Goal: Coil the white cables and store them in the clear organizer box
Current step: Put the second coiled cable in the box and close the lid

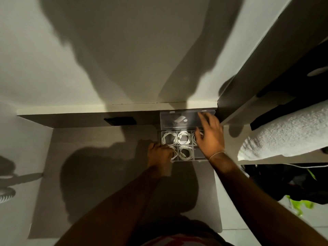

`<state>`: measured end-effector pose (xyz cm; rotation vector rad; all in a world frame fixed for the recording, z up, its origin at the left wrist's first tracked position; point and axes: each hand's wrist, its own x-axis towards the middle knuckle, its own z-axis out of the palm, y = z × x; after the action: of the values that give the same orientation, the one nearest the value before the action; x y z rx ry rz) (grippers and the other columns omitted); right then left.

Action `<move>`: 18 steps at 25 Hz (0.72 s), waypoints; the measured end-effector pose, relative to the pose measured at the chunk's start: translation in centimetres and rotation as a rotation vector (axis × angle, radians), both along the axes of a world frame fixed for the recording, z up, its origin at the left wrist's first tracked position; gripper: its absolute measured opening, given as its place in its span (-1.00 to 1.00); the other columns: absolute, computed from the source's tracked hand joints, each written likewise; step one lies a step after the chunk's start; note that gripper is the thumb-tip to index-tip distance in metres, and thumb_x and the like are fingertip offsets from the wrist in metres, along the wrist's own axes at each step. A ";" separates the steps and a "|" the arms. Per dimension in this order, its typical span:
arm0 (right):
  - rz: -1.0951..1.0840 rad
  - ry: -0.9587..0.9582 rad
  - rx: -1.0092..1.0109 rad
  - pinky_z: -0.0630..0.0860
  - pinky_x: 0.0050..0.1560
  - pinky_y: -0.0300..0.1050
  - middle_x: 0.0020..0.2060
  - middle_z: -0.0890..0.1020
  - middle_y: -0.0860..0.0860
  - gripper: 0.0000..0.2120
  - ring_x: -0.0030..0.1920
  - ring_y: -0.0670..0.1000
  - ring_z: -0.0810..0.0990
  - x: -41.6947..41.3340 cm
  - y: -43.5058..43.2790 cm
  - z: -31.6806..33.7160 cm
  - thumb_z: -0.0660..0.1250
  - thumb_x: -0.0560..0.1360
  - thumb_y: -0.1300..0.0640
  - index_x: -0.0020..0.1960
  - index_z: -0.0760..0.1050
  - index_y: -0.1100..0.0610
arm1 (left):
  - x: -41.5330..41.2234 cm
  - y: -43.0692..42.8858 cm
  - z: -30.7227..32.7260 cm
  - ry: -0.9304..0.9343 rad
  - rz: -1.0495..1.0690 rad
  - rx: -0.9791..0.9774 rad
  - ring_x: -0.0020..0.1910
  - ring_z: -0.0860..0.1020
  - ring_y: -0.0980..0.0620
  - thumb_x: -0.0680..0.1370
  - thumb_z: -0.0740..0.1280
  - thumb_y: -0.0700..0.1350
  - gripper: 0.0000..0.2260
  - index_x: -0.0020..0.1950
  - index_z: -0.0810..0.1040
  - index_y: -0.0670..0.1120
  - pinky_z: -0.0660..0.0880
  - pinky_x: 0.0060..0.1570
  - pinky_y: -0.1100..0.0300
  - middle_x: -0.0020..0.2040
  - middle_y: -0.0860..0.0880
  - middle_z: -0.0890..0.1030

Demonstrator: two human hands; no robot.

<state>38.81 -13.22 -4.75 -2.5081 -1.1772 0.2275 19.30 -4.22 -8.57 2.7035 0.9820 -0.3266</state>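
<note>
The clear organizer box (184,148) sits at the far right corner of a grey table (92,157), hemmed in by a white ledge (71,110) behind it and a white shelf unit (236,121) just to its right; the table's left and near parts lie bare and open. The box lid (179,119) stands open, leaning back against the ledge. Coiled white cables (184,137) fill the visible square compartments, one round coil in each. The left hand (159,154) reaches in from below with the arm nearly straight, fingers curled down onto the coil in the near left compartment; whether it pinches the cable I cannot tell. The right hand (210,137) hovers over the box's right side, fingers spread and loose, holding nothing, a thin band at the wrist. A white, nubbly towel (287,135) lies on the shelf to the right.
</note>
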 end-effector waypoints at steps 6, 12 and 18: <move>-0.031 -0.034 -0.003 0.41 0.48 0.24 0.53 0.31 0.14 -0.26 0.55 0.21 0.32 -0.8 -0.3 0.1 0.34 0.54 0.00 0.65 0.13 -0.04 | -0.8 -0.2 -0.3 0.006 -0.037 -0.047 0.27 0.54 -0.11 0.45 0.49 -0.05 -0.77 0.08 0.62 0.11 0.34 0.33 -0.12 0.29 -0.01 0.52; 0.004 -0.158 -0.063 0.30 0.53 0.26 0.51 0.40 0.12 -0.46 0.57 0.18 0.29 -0.8 0.0 0.8 0.34 0.53 -0.02 0.48 0.37 0.05 | -0.7 -0.4 -1.1 -0.019 0.112 -0.037 0.30 0.49 -0.15 0.49 0.43 -0.04 -0.62 0.28 0.47 0.07 0.39 0.29 -0.17 0.32 -0.06 0.49; 0.123 -0.071 0.067 0.52 0.27 0.12 0.09 0.72 0.04 -0.83 0.12 0.10 0.68 -4.9 -8.8 -4.0 0.34 0.62 0.04 0.18 0.61 0.02 | -0.4 -1.2 -1.4 -0.065 0.674 -0.358 0.16 0.63 -0.16 0.67 0.29 0.05 -0.67 0.40 0.44 -0.03 0.57 0.20 -0.10 0.18 -0.15 0.64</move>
<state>33.89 -22.04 -8.80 -2.4067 -1.3468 0.1287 18.89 -5.45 -9.98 1.9184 1.5573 -0.2439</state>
